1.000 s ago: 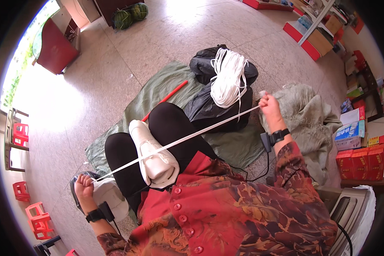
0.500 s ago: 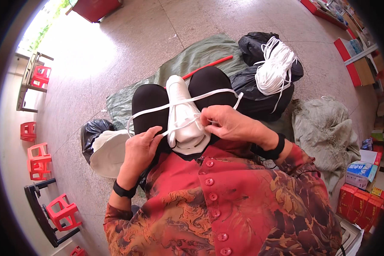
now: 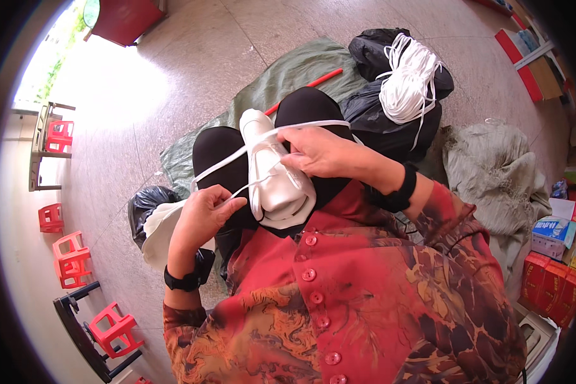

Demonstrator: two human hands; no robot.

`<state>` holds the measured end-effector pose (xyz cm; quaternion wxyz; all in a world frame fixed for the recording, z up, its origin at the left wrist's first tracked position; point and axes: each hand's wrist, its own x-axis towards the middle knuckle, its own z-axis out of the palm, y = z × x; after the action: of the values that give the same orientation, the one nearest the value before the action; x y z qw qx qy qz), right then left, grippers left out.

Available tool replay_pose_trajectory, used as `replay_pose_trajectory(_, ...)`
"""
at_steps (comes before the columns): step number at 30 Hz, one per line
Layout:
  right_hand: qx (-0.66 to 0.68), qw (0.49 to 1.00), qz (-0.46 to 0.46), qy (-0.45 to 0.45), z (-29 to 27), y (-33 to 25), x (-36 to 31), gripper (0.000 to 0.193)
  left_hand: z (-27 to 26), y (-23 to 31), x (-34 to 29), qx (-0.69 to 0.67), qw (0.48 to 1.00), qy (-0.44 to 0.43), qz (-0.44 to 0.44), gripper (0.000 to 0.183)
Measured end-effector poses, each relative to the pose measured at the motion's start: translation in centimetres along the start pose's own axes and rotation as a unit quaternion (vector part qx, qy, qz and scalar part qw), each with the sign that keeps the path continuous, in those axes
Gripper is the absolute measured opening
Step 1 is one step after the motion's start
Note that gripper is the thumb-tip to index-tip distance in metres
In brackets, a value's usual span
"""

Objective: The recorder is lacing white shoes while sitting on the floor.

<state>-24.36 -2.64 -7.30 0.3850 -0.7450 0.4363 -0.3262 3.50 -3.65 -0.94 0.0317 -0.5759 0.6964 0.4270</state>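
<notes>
A white shoe [image 3: 285, 201] lies lengthwise between my black-clad knees, its narrow end pointing away from me. A flat white shoelace [image 3: 219, 166] runs across both thighs and over the shoe, and a thinner-looking length leads from the shoe's middle to my left hand. My left hand [image 3: 205, 214], left of the shoe, is closed with thumb and forefinger pinching that length. My right hand [image 3: 320, 152] lies over the shoe's right side, fingers curled at the lacing; the lace passes by its fingertips, which are partly hidden.
A bundle of white laces [image 3: 408, 80] rests on black plastic bags [image 3: 368, 54] at the far right. A green sheet [image 3: 262, 83] with a red stick [image 3: 326, 78] covers the floor ahead. Off-white pieces [image 3: 163, 240] sit at my left, a grey sack [image 3: 493, 173] at my right.
My right hand has moved up and left over the shoe, toward the crossing lace. My left hand has shifted slightly left and down, still pinching the lace. The view has shifted a little.
</notes>
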Motion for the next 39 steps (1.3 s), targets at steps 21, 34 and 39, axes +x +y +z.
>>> replay_pose_trajectory(21, -0.173, 0.977, 0.025, 0.118, 0.4, 0.6, -0.1, 0.012, 2.9, 0.1, 3.0, -0.004, 0.975, 0.155, 0.161, 0.026)
replay_pose_trajectory(34, -0.147, 0.975, 0.031, 0.161, 1.0, 1.2, 0.8, 0.013, 4.4, 1.3, 3.6, -0.072, 0.956, 0.215, 0.185, 0.021)
replay_pose_trajectory(39, -0.178, 0.969, 0.021, 0.171, 1.5, 1.3, 1.0, 0.011, 4.8, 0.6, 4.1, -0.100, 0.944, 0.233, 0.210, 0.021)
